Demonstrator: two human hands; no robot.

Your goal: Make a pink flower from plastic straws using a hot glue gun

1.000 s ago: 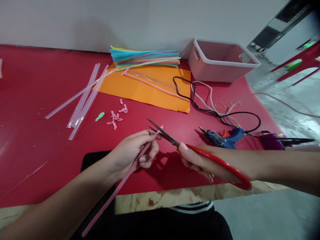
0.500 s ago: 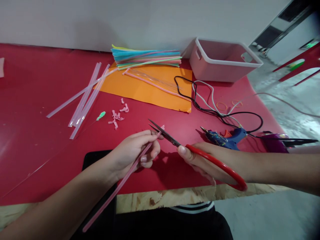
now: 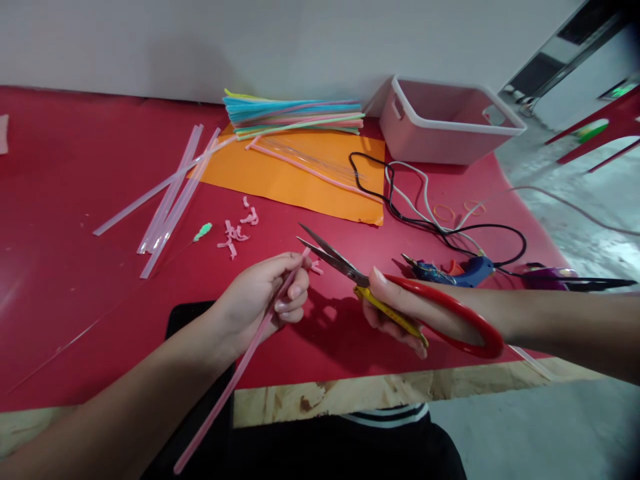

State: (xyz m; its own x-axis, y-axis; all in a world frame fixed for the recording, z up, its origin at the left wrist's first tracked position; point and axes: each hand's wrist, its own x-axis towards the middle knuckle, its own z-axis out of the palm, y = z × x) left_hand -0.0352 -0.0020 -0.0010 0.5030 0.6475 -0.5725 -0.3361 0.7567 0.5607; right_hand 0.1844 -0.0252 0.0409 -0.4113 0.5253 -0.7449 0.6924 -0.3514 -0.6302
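Note:
My left hand (image 3: 267, 293) is closed around a pink pipe cleaner (image 3: 227, 393), pinching it near its upper end while the rest slants down toward my lap. In my right hand (image 3: 400, 310) is a pair of scissors (image 3: 436, 303) with red and yellow handles. Their blades are parted, with the tips just above and right of the pipe cleaner's upper end. A small pink snipped bit (image 3: 317, 268) lies below the blades, beside my left fingertips. More pink snippets (image 3: 233, 233) lie in a small heap farther back.
Behind are an orange sheet (image 3: 300, 190), a bundle of coloured pipe cleaners (image 3: 295, 113) and a pink bin (image 3: 425, 137). Clear glue sticks (image 3: 167, 200) lie left. At right are a blue glue gun (image 3: 473, 272) and looped cables (image 3: 517, 233). A black flat object (image 3: 187, 317) sits under my left forearm.
The scissor blades have opened wider, showing the yellow handle. My left hand has drawn slightly left and down with the pipe cleaner, and a small pink bit now shows below the blades.

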